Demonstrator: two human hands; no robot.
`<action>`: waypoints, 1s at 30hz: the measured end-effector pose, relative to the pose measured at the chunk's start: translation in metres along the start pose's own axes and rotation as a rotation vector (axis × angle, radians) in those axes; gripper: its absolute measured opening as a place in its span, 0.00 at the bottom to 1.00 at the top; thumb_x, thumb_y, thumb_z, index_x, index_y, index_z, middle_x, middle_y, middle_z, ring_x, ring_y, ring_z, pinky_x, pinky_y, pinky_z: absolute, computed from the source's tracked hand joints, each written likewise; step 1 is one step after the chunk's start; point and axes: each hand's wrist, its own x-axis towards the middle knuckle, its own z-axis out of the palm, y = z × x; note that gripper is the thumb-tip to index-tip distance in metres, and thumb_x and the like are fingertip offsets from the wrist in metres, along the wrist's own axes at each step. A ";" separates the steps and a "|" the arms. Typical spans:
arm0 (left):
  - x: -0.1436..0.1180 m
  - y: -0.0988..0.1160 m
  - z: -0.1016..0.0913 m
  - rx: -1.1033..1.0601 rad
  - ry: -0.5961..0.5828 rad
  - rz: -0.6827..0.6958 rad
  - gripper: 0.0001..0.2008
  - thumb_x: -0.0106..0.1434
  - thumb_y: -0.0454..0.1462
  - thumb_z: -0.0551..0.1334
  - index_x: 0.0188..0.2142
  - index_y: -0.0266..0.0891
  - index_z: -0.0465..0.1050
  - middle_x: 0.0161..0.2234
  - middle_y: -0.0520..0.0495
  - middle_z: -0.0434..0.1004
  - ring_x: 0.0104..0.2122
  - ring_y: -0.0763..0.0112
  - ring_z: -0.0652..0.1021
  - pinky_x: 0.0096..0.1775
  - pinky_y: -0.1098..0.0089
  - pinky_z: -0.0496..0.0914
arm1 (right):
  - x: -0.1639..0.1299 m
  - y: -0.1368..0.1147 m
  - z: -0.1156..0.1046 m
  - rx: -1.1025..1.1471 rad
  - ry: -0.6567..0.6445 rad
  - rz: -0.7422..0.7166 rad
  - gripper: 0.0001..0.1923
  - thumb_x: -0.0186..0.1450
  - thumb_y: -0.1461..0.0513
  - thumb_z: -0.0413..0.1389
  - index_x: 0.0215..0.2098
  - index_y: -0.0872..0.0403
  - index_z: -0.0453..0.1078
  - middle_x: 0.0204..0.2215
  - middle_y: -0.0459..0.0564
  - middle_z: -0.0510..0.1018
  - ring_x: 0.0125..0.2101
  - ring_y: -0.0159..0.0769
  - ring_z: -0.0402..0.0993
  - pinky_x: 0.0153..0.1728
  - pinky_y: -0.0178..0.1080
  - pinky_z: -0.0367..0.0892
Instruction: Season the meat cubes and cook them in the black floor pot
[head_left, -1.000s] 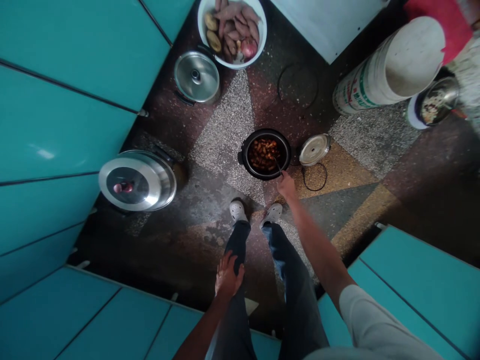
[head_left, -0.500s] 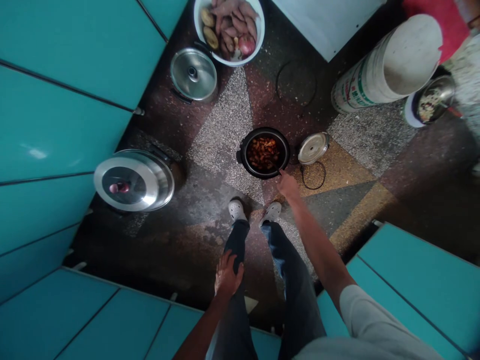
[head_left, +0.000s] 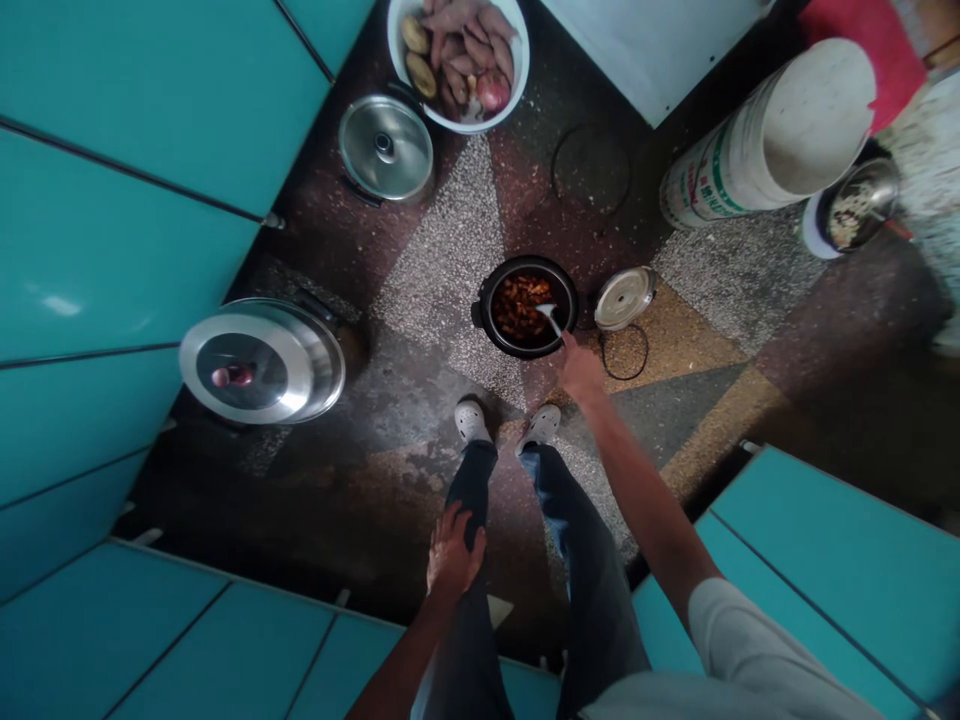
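My right hand (head_left: 582, 370) is closed around the handle of a metal spatula (head_left: 549, 316). The spatula's head shows above the food, inside the right part of a black cooking pot (head_left: 488, 335) on the floor. Reddish-brown chunks of food (head_left: 517, 300) fill the pot's left and middle, while its right side looks dark. My left hand (head_left: 454, 553) rests with fingers spread on my left leg, near the knee, and holds nothing. Just right of the pot lies a round pale disc-shaped thing (head_left: 625, 298) with a dark cord loop beside it.
A lidded steel pot (head_left: 319, 385) and a smaller lidded pot (head_left: 386, 150) stand on the left. A white basin (head_left: 471, 127) holds sweet potatoes and an onion. At the right are a tall white bucket (head_left: 709, 185) and a bowl (head_left: 877, 195). Teal cabinets (head_left: 112, 260) line the sides.
The spatula's head has come up out of the food into plain sight. My right hand has shifted slightly; my left hand stays on my leg.
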 end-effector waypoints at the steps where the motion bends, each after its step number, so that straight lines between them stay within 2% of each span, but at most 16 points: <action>1: 0.000 -0.001 0.000 0.006 0.000 0.005 0.16 0.74 0.43 0.63 0.55 0.40 0.83 0.66 0.33 0.79 0.65 0.41 0.78 0.65 0.41 0.77 | 0.007 -0.003 -0.002 0.000 0.018 0.003 0.34 0.85 0.57 0.43 0.86 0.52 0.50 0.56 0.67 0.87 0.57 0.53 0.86 0.60 0.48 0.76; 3: -0.001 -0.003 0.000 0.019 0.009 0.012 0.17 0.74 0.43 0.62 0.55 0.40 0.83 0.66 0.33 0.79 0.65 0.41 0.78 0.64 0.41 0.77 | 0.022 -0.009 -0.002 -0.003 0.018 0.021 0.35 0.86 0.57 0.40 0.88 0.55 0.44 0.58 0.68 0.86 0.58 0.52 0.86 0.60 0.47 0.76; 5: -0.001 -0.004 0.000 0.019 0.018 0.023 0.17 0.74 0.43 0.62 0.55 0.39 0.83 0.66 0.33 0.79 0.65 0.41 0.79 0.64 0.42 0.78 | 0.029 -0.012 0.002 0.015 -0.018 0.051 0.35 0.86 0.57 0.41 0.87 0.55 0.45 0.58 0.67 0.86 0.59 0.52 0.86 0.60 0.47 0.76; 8: -0.002 -0.004 0.001 0.007 0.026 0.033 0.17 0.74 0.43 0.63 0.56 0.39 0.83 0.66 0.33 0.79 0.64 0.43 0.80 0.63 0.43 0.79 | 0.019 -0.007 0.014 0.081 -0.023 0.099 0.32 0.85 0.57 0.41 0.85 0.52 0.55 0.57 0.65 0.87 0.58 0.54 0.86 0.59 0.48 0.78; 11: -0.002 -0.004 0.002 0.014 0.029 0.021 0.16 0.74 0.43 0.62 0.55 0.40 0.83 0.66 0.33 0.79 0.64 0.42 0.80 0.63 0.43 0.79 | 0.002 -0.002 0.020 0.110 -0.004 0.109 0.31 0.85 0.56 0.42 0.83 0.50 0.59 0.56 0.64 0.87 0.58 0.54 0.87 0.58 0.48 0.78; 18: -0.003 -0.004 0.002 0.032 0.022 0.019 0.17 0.75 0.43 0.62 0.55 0.39 0.83 0.67 0.33 0.79 0.63 0.42 0.80 0.62 0.42 0.80 | 0.024 -0.016 0.012 0.047 -0.052 0.046 0.31 0.86 0.57 0.42 0.85 0.51 0.57 0.57 0.66 0.87 0.59 0.51 0.86 0.59 0.47 0.77; 21: -0.002 -0.003 0.002 0.032 0.027 0.018 0.16 0.75 0.43 0.62 0.55 0.40 0.83 0.66 0.33 0.79 0.63 0.43 0.81 0.63 0.42 0.79 | 0.013 -0.018 0.017 0.029 -0.031 0.033 0.32 0.85 0.56 0.42 0.85 0.51 0.54 0.56 0.66 0.87 0.58 0.52 0.87 0.59 0.47 0.77; 25: -0.001 -0.001 0.001 0.038 0.025 0.015 0.16 0.74 0.42 0.62 0.54 0.40 0.83 0.66 0.34 0.79 0.64 0.43 0.80 0.64 0.42 0.79 | -0.005 -0.017 0.029 0.013 -0.111 0.016 0.35 0.84 0.57 0.48 0.86 0.51 0.53 0.55 0.66 0.88 0.58 0.52 0.87 0.59 0.48 0.77; 30: -0.002 0.000 0.001 0.044 0.020 0.016 0.15 0.75 0.42 0.63 0.55 0.40 0.83 0.66 0.35 0.79 0.65 0.43 0.79 0.64 0.42 0.79 | -0.006 -0.014 0.027 0.022 -0.086 0.039 0.33 0.85 0.58 0.42 0.85 0.50 0.55 0.56 0.66 0.87 0.58 0.54 0.87 0.58 0.49 0.78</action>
